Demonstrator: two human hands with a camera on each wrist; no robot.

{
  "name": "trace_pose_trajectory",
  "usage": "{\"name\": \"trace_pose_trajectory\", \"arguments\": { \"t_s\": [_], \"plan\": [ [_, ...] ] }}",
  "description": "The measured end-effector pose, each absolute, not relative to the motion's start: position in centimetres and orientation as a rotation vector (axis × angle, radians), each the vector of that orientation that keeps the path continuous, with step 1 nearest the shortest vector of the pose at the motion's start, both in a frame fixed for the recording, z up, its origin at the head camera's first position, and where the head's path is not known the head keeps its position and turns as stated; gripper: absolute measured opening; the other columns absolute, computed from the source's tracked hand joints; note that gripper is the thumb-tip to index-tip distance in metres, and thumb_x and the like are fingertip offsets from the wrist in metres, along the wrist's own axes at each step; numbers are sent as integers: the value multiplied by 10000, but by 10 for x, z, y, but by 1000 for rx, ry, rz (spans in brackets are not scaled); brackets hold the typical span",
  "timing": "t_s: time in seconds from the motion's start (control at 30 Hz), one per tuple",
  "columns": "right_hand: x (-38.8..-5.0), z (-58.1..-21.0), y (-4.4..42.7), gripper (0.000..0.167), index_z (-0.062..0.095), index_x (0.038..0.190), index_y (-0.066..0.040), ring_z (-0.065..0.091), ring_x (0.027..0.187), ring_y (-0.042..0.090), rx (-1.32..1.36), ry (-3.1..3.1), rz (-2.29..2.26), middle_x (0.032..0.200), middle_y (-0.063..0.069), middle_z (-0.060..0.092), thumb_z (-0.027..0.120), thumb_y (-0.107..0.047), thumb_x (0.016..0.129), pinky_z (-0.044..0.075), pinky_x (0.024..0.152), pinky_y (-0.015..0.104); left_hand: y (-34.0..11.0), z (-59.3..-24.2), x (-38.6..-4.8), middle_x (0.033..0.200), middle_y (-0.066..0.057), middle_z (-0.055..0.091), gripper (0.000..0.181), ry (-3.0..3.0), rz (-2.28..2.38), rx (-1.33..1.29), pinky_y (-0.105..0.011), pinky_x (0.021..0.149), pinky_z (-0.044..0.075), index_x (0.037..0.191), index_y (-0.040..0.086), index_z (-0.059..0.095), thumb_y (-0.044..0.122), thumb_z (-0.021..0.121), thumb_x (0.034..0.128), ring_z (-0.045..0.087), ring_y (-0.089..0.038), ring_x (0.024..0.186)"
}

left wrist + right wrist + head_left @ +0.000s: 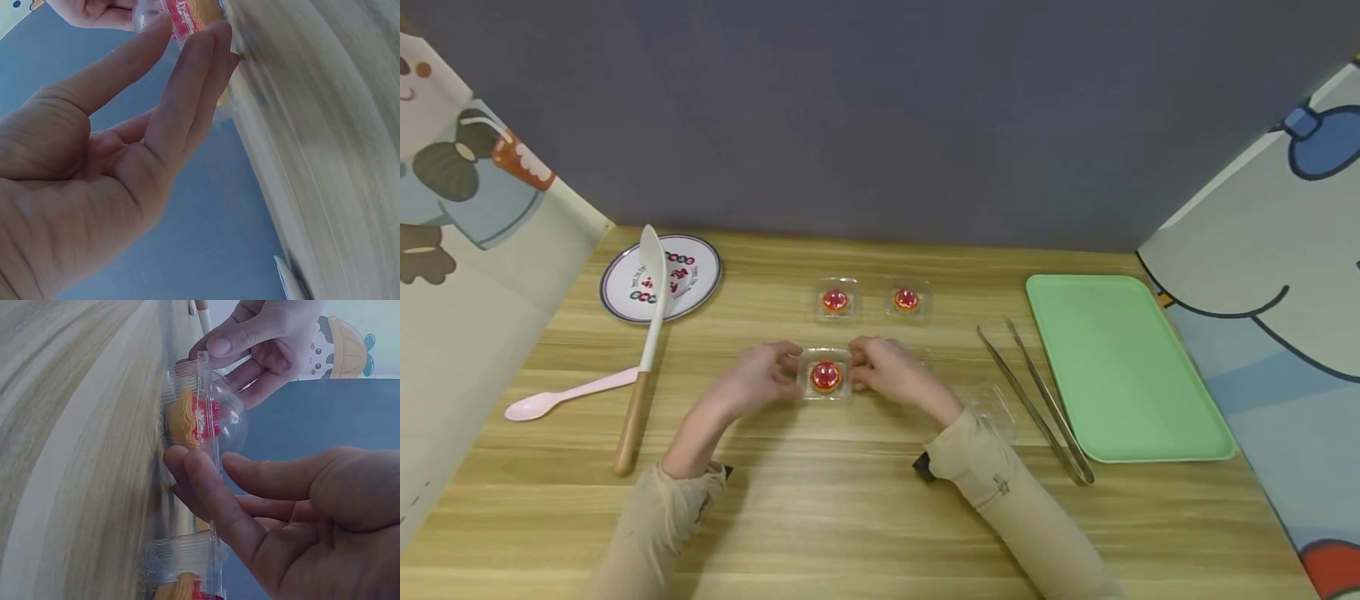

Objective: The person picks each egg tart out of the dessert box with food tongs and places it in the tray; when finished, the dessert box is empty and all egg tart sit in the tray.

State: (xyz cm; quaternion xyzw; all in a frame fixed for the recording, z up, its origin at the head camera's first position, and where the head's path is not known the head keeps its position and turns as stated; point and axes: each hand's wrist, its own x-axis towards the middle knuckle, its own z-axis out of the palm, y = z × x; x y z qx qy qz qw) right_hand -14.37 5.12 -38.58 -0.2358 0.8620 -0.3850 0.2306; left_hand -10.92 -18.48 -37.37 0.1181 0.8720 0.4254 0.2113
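A small clear plastic box (809, 392) with a domed lid stands on the table, holding a red-topped tart (826, 377). On its left side, my left hand (758, 377) holds the box edge between thumb and fingers. The right hand (891, 371) pinches the opposite edge, its thumb by the lid and its fingertips lower on the side. Seen from the right wrist, the tart (187, 422) has a ridged yellow crust and sits upright inside. Two more boxed tarts, one left (835, 301) and one right (907, 300), stand behind.
Metal tongs (1037, 400) lie beside a green tray (1127, 367) at right. A clear plastic piece (996, 408) lies by the right forearm. At left are a plate (700, 279), a wooden-handled white spoon (655, 325) across it, and a pink spoon (538, 407).
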Motion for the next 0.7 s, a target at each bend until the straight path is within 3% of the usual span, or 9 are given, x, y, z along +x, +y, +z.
{"name": "trace_pose_trajectory", "arguments": {
  "t_s": [0.1, 0.23, 0.7],
  "plan": [
    [-144, -385, 49, 238, 643, 1246, 121, 708, 821, 167, -619, 2369, -1060, 1027, 162, 730, 660, 42, 1023, 643, 754, 248, -185, -375, -110, 1303, -373, 650, 665, 2423, 1185, 328, -512, 958, 634, 1433, -211, 471, -58, 802, 878, 738, -442, 1075],
    [-144, -386, 48, 381, 587, 1371, 152, 709, 843, 172, -607, 2400, -1029, 1087, 190, 735, 672, 37, 1018, 634, 776, 235, -185, -378, -111, 1299, -366, 654, 677, 2413, 1199, 305, -510, 965, 632, 1444, -205, 466, -61, 803, 874, 736, -438, 1079],
    [-147, -385, 49, 381, 595, 1349, 163, 747, 910, 228, -559, 2372, -1071, 1165, 259, 733, 691, 69, 992, 644, 797, 231, -186, -382, -116, 1269, -372, 659, 668, 2342, 1309, 254, -480, 943, 644, 1418, -220, 473, -94, 812, 857, 745, -430, 1048]
  ]
}}
